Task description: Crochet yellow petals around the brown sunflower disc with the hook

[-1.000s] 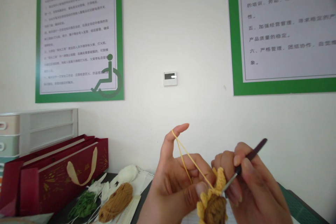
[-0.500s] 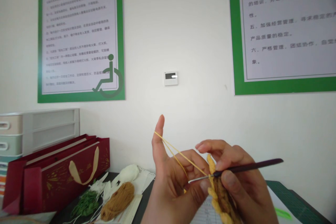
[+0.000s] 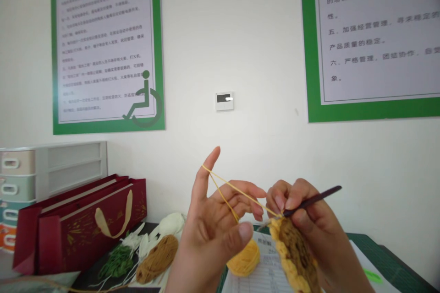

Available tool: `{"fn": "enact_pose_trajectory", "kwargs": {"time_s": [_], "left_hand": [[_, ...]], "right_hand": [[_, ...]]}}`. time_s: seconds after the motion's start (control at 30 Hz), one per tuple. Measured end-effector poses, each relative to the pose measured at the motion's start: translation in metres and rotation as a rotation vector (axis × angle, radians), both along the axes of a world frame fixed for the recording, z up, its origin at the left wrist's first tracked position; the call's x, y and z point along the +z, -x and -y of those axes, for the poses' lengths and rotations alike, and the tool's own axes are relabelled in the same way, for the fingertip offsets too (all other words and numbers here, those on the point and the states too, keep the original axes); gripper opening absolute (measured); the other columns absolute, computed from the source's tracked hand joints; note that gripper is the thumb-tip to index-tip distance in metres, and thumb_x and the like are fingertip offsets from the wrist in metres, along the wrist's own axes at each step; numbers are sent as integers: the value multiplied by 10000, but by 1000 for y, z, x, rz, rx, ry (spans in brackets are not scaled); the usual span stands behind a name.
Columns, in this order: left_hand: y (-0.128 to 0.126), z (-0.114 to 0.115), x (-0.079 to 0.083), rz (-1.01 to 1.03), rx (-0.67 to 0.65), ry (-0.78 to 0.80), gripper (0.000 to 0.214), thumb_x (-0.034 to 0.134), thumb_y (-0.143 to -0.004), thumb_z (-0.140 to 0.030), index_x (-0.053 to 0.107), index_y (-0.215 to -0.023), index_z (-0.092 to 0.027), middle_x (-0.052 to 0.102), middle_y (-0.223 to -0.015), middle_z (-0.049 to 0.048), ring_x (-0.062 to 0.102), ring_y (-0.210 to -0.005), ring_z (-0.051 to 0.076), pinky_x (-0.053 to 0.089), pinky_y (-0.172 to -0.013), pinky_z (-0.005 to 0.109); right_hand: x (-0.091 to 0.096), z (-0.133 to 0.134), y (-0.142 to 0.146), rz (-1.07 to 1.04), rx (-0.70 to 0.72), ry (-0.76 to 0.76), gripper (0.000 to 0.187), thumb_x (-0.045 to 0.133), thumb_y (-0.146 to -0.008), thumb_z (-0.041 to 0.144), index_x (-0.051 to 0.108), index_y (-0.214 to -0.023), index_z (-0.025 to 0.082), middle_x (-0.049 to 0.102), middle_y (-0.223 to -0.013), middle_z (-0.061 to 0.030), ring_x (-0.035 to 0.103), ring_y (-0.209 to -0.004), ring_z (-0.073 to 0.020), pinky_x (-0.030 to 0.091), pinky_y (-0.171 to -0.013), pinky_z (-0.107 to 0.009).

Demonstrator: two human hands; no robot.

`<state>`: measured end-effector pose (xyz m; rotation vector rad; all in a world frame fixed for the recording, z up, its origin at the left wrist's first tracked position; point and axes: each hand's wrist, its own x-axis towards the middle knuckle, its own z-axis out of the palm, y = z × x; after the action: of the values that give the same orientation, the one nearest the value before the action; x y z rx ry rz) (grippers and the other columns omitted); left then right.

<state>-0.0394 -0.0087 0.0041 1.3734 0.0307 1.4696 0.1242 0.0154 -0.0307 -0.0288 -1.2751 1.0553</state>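
Note:
My right hand [image 3: 309, 219] is closed around the dark handle of a crochet hook [image 3: 321, 199]. Its metal tip meets the top of a crocheted piece [image 3: 292, 252], brown inside with a yellow border, hanging below the fingers. Yellow yarn [image 3: 240, 187] runs from that edge to the raised index finger of my left hand [image 3: 213, 224], loops over it and goes back down to the palm. The left thumb stands away from the piece and the other fingers are loosely bent. A yellow yarn ball [image 3: 244, 258] sits behind the left wrist.
Left on the dark table are brown yarn [image 3: 158, 258], green yarn [image 3: 117, 262] and white yarn [image 3: 172, 224]. Beyond stand red gift bags [image 3: 92, 224] and a drawer unit [image 3: 70, 165]. Printed paper [image 3: 264, 265] and a green cutting mat [image 3: 388, 261] lie under the hands.
My left thumb and fingers have let go of the crocheted piece and moved left, away from it. The right hand has tilted the hook more steeply, and the yellow yarn ball has come into view.

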Motion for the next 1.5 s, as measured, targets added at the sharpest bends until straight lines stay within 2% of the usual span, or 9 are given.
{"fn": "enact_pose_trajectory", "kwargs": {"time_s": [0.2,0.33,0.5,0.7,0.83,0.97,1.17,1.37,1.5], "left_hand": [[6,-5,5,296,-250,239,153,779,-812,-243,752,-937,-157,495,-778,28,483,-747,149,446,-689,265],[16,-14,5,268,-240,209,329,710,-875,-281,642,-571,-176,397,-715,5,438,-709,156,445,-685,286],[13,-11,-2,-72,389,-43,165,747,-893,-215,804,-1044,-250,628,-838,24,529,-842,175,441,-790,294],[-35,-10,-13,-327,269,-224,1024,711,-914,-173,27,-1639,-408,711,-1148,72,675,-1016,242,515,-938,448],[-40,-29,-11,-623,833,-415,312,682,-895,-192,716,-1197,-261,705,-1010,92,600,-1012,301,442,-956,508],[-11,-63,-2,-706,1000,-397,285,661,-888,-205,752,-1158,-198,690,-1111,152,473,-1195,397,241,-1082,661],[38,-96,7,-815,753,-234,457,639,-960,-326,570,-1392,-194,723,-1058,74,681,-973,260,527,-910,485],[77,-94,-4,-794,687,-146,806,818,-786,-215,473,-1512,-158,735,-1112,131,631,-1004,250,478,-948,415],[67,-70,-19,-789,465,-92,1026,720,-874,-204,61,-1661,-222,751,-1120,135,689,-964,260,537,-879,440]], "right_hand": [[8,-13,-12,-74,258,59,225,839,-807,391,660,-772,260,521,-751,8,444,-649,-124,398,-559,-219],[10,-21,-19,-170,248,154,276,874,-770,366,631,-717,246,452,-725,17,371,-618,-124,381,-508,-205],[6,-27,-29,-244,215,176,337,913,-720,392,606,-757,257,430,-770,25,375,-632,-119,412,-510,-195],[7,-31,-36,-253,161,174,273,869,-777,370,617,-769,263,477,-808,13,422,-653,-122,457,-543,-219],[9,-33,-42,-270,134,166,253,874,-755,356,635,-776,275,483,-783,10,444,-664,-143,444,-518,-242],[11,-36,-51,-279,109,164,249,873,-746,364,643,-765,269,483,-757,12,430,-636,-140,409,-493,-251],[6,-41,-58,-245,84,234,243,897,-710,286,656,-717,255,548,-761,11,474,-628,-123,404,-487,-250],[-3,-44,-65,-157,4,259,144,818,-812,197,707,-730,238,681,-775,30,573,-659,-91,436,-535,-248],[-5,-40,-56,-103,-149,187,143,758,-877,234,728,-740,210,732,-800,32,660,-783,-92,441,-632,-299]]}}
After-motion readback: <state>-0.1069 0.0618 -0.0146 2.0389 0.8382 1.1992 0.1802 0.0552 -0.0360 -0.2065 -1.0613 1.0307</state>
